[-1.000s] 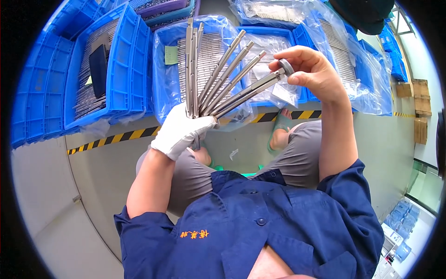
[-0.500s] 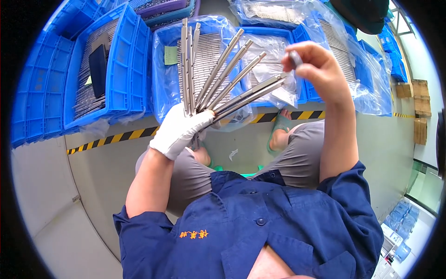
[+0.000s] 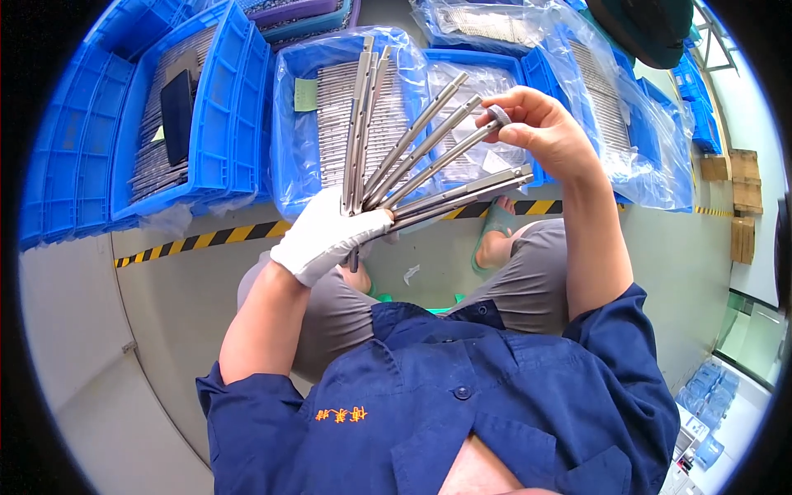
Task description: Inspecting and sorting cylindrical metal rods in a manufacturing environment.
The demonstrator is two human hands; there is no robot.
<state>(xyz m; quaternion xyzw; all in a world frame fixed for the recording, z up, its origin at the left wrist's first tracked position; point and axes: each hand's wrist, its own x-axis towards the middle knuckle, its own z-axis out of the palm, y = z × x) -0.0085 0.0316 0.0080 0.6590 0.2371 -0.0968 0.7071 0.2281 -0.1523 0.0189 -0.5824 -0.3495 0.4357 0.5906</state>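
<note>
My left hand (image 3: 322,241), in a white glove, is closed round a bundle of slim steel shafts (image 3: 427,142). They fan out upward and to the right, with small holes along their sides. Between the thumb and fingers of my bare right hand (image 3: 551,136) is a small dark metal ring (image 3: 497,115) with a ridged edge. It sits at the tip of one shaft in the fan; whether the shaft passes through it I cannot tell. Behind the fan, a plastic-lined blue crate (image 3: 285,157) holds rows of similar shafts.
Blue crates (image 3: 210,124) with shafts stand at the left, a black phone-like slab (image 3: 176,117) lying on one load. Another plastic-lined crate (image 3: 652,165) is at the right. Black-and-yellow tape (image 3: 206,245) crosses the floor before them. Wooden blocks (image 3: 744,194) lie far right.
My right hand has moved down and left, bringing the ring to a shaft's tip. My left hand and the fanned shafts have shifted slightly right and down.
</note>
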